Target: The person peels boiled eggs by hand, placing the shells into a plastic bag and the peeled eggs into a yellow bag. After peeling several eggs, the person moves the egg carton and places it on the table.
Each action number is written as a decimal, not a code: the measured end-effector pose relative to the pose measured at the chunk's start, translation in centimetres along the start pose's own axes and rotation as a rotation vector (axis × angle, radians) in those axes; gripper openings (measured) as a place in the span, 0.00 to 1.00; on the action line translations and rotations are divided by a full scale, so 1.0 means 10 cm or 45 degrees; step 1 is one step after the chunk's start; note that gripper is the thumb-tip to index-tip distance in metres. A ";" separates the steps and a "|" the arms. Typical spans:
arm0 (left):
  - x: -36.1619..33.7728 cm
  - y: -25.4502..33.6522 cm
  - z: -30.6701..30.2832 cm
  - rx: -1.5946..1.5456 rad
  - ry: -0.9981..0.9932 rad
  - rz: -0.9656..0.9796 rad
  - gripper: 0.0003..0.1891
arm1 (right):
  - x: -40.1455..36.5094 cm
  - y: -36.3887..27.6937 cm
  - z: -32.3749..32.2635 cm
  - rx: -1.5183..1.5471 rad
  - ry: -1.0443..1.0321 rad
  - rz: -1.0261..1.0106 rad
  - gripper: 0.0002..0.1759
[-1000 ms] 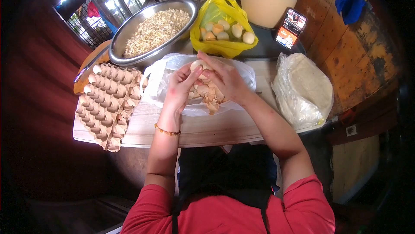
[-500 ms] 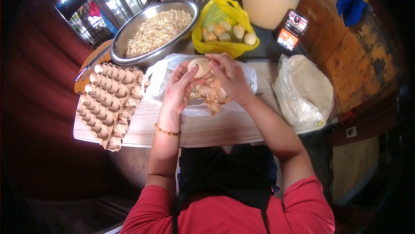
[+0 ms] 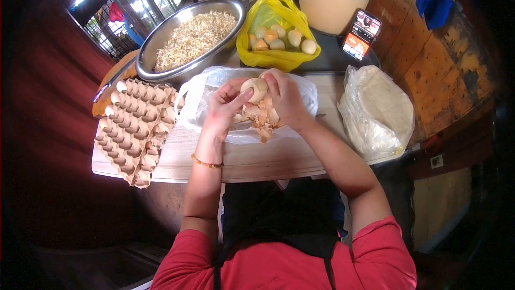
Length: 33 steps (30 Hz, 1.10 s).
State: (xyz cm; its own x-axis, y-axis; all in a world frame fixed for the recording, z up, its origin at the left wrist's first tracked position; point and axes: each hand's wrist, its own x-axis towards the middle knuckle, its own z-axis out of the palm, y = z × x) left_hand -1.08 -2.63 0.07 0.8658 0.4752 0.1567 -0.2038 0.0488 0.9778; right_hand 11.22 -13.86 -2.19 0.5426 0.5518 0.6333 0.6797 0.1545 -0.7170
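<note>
Now the left hand [image 3: 228,104] pinches one egg [image 3: 254,90] over one white bag [image 3: 203,97] with broken shells [image 3: 259,114]. The right hand [image 3: 287,98] bends its fingers by that egg; their grip is unclear. Four eggs [image 3: 115,97] sit left.

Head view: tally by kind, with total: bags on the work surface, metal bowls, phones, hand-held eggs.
Bags: 3 (yellow bag, white bag, clear bag)
Metal bowl: 1
Phone: 1
Held egg: 1, in the left hand, right hand beside it
Total: 6
</note>
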 end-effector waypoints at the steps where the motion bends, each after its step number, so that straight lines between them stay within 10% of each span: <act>1: -0.01 0.00 -0.02 -0.052 -0.016 -0.045 0.15 | 0.00 0.01 0.00 0.031 0.028 0.046 0.13; 11: -0.01 -0.02 0.08 -0.123 0.023 -0.072 0.14 | 0.01 -0.10 -0.03 0.324 -0.026 0.343 0.15; 33: 0.00 -0.07 0.10 -0.075 0.069 -0.019 0.17 | 0.00 0.01 0.04 -0.005 0.120 0.045 0.12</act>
State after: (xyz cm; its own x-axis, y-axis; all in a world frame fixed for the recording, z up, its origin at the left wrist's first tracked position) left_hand -0.50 -3.58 -0.47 0.8432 0.5210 0.1326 -0.2186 0.1070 0.9699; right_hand 11.10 -13.48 -2.35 0.6101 0.4773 0.6323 0.6612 0.1329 -0.7383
